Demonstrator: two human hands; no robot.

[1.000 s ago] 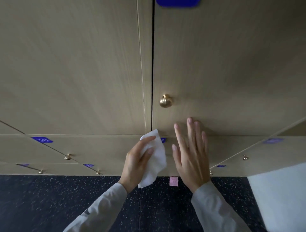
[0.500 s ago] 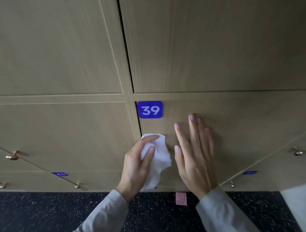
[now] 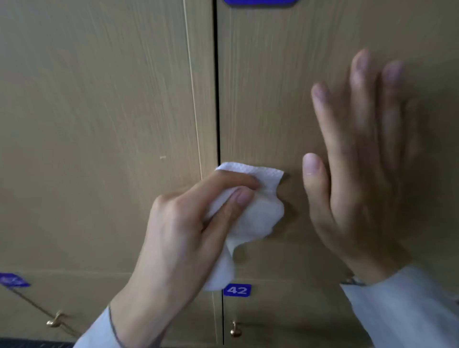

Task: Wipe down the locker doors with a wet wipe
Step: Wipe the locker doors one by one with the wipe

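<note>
Left hand (image 3: 178, 238) in the lower middle, index finger and thumb curled round a crumpled white wet wipe (image 3: 250, 211), pinching it and holding it against the wood. Wipe bunched at the left edge of the right-hand locker door (image 3: 285, 87), just beside the dark vertical gap (image 3: 218, 99) that parts it from the left-hand locker door (image 3: 99, 111); a loose tail of the wipe hanging down past the palm toward the row below.

Right hand (image 3: 360, 178) to the right of the wipe, near it but apart, fingers (image 3: 362, 82) straight and slightly spread, pointing up, laid flat toward the same door; motion-blurred, so contact with the wood cannot be told for certain. Pale sleeves (image 3: 402, 308) on both wrists.

Light wood-grain panels all round. Blue number plate (image 3: 237, 290) just under the wipe's tail, white digits reading "42", on the lower right door. Second blue plate (image 3: 13, 280) at the far left, digits too blurred to read. Lower edge of a third blue plate (image 3: 260, 2) cut off at the top, nothing legible. Brass knob (image 3: 235, 329) below the "42" plate; another brass knob (image 3: 55, 320) at lower left.
</note>
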